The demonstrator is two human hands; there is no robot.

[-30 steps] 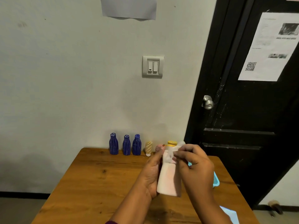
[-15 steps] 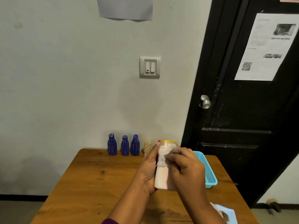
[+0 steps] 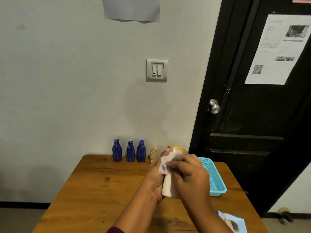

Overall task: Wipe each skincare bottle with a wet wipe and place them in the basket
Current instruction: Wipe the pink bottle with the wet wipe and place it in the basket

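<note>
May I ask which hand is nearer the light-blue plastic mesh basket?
Right: the right hand is just left of the light-blue mesh basket; the left hand is farther left.

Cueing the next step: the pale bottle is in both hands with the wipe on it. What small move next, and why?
Probably slide the wet wipe down the bottle: the right hand holds it near the yellow cap, while the left hand grips the bottle and its lower body shows bare.

A plain indoor room, likely a home or hostel: painted wall with light switch (image 3: 156, 70), black door (image 3: 252, 115) bearing a printed notice (image 3: 276, 49), wooden tabletop (image 3: 101, 185)
</note>
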